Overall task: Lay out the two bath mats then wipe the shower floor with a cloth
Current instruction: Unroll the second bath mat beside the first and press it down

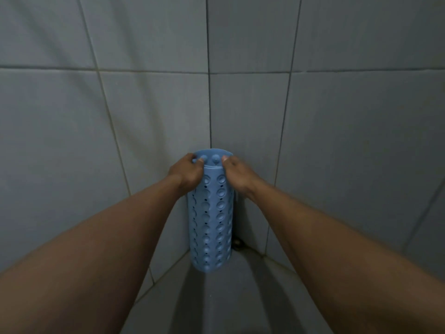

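- The blue bath mat (212, 218) is rolled into a tube, suction cups outward, and stands on end in the shower corner, just below picture centre toward 6 o'clock
- The left hand (186, 171) grips the roll's top rim at its 10 o'clock, fingers curled over the free edge; the right hand (237, 173) pinches the same rim at 2 o'clock, and both look closed tight on it
- Risk: the free flap could spring back and re-curl if either grip slackens while it is peeled open, since the roll looks stiff
- Risk: the cups may catch on the tiled walls (361, 141) or on each other, so the mat could unroll crooked
- Risk: a small dark fitting (237, 244) sits at 4 o'clock from the roll's foot; a mat laid over it would probably not lie flat
- Edges: the corner seam (209, 104) runs up at 12 o'clock, with walls closing in from 9 and 3, so there is no room behind the roll
- Open room: the shower floor (240, 297) widens toward 6 o'clock, between the forearms, the likely way to unroll
- The second mat and the cloth are not in view
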